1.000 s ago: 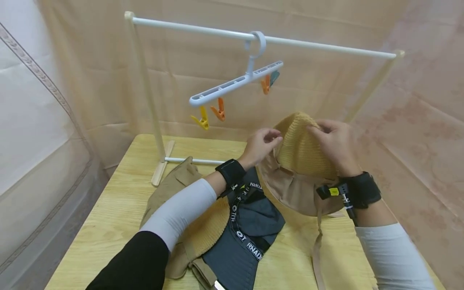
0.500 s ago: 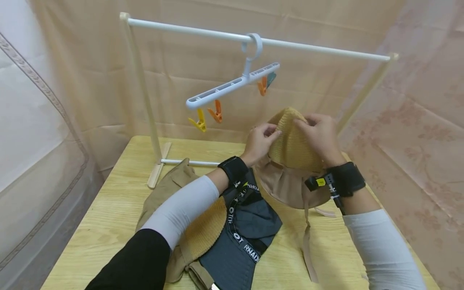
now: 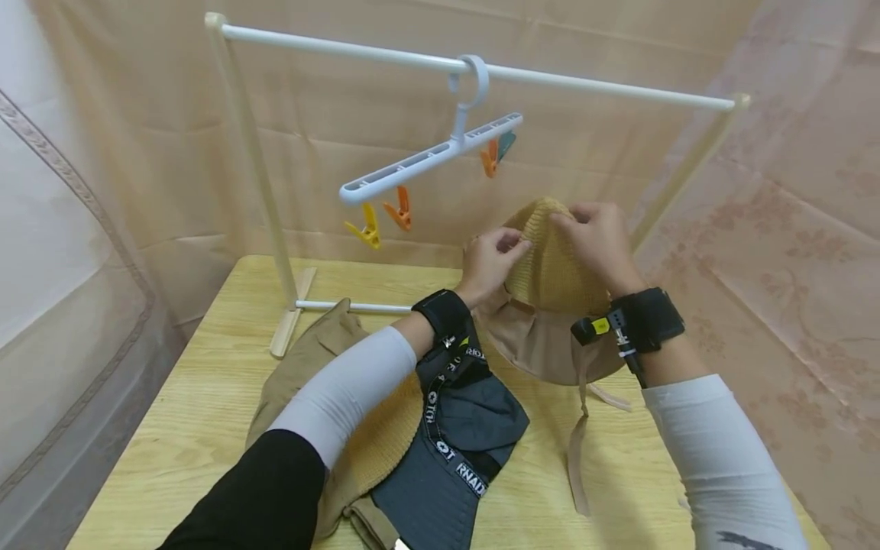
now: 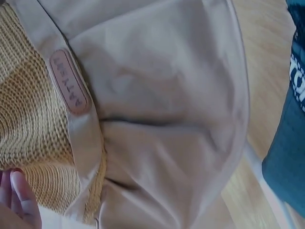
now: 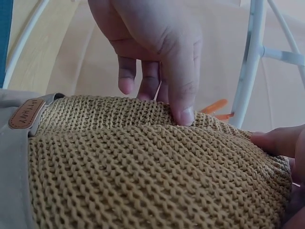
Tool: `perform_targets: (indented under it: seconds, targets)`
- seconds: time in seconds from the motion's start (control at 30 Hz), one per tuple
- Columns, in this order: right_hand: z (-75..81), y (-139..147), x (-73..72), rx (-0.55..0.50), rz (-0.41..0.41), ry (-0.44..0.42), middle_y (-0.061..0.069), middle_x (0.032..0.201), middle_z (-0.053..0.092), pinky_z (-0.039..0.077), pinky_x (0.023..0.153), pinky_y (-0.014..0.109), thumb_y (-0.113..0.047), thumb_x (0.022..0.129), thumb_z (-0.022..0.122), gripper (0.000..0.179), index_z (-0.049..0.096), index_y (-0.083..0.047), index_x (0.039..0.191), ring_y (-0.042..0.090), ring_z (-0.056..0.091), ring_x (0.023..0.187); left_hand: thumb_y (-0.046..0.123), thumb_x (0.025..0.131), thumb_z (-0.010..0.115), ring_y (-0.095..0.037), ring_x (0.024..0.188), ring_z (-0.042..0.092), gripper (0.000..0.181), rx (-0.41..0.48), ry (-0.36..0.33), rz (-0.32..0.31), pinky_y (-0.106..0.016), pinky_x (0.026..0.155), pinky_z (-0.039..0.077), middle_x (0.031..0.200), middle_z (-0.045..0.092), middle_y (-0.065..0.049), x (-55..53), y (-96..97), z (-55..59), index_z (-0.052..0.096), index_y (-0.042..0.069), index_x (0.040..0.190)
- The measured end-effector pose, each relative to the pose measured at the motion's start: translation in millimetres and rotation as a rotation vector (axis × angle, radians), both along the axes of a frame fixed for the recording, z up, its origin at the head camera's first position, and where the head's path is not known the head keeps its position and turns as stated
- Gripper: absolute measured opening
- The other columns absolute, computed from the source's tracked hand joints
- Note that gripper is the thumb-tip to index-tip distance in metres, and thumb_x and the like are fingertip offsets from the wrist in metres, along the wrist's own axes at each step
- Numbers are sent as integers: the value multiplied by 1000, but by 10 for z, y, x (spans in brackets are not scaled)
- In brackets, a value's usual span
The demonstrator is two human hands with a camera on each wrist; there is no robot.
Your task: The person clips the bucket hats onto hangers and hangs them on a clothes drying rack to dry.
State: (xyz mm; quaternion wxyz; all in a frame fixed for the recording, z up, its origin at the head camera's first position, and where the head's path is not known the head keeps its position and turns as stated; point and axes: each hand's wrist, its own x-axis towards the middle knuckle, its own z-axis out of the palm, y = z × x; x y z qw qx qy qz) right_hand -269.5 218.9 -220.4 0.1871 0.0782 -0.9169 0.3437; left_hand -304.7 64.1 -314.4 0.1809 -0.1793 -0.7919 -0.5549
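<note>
A sun hat (image 3: pixel 560 283) with a tan knitted crown and a beige fabric brim is held up over the right side of the table, crown upward. My left hand (image 3: pixel 486 266) pinches the near-left side of the crown. Higher up, near the crown's top, my right hand (image 3: pixel 600 243) grips the knit between thumb and fingers. A brown leather patch (image 4: pixel 69 81) sits on the hat's band in the left wrist view. From the brim hangs a beige strap (image 3: pixel 577 462). In the right wrist view, the left thumb presses into the knitted crown (image 5: pixel 143 167).
A white drying rack (image 3: pixel 357 50) bears a hanger (image 3: pixel 433 159) with orange, yellow and teal clips. A dark cap (image 3: pixel 474 412) with lettered trim and another tan hat (image 3: pixel 388 428) lie on the wooden table (image 3: pixel 179 428), partly under the left arm.
The hat and both hands have risen slightly, with the right hand shifting left, nearer the left one. The whole head view has also drifted a little. Both hands stay on the crown.
</note>
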Motion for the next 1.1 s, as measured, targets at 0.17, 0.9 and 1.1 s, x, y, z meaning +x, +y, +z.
perform_targets:
  seconds: [0.17,0.9,1.1]
  targets:
    - [23,-22,-10,-23,-13,21,12,84,72,40,53,19,-30,93,65,36,75,4,99,4,51,60,33,98,58,-19,101,64,32,66,-16,-52,-25,88,50,110,71,-9,-70,-76,27,69,6,113]
    - [38,-196,-56,-66,0,34,13,86,75,42,58,17,-28,91,68,31,75,2,93,2,53,62,15,91,68,-27,117,60,54,327,-158,97,-24,98,48,131,59,-18,-662,-622,591,48,1,139]
    - [-21,-124,-67,-85,13,38,4,74,72,41,55,18,-26,91,68,31,75,3,90,3,51,60,18,92,67,-25,113,62,41,360,-160,123,-26,93,50,125,63,-16,-648,-623,625,57,0,128]
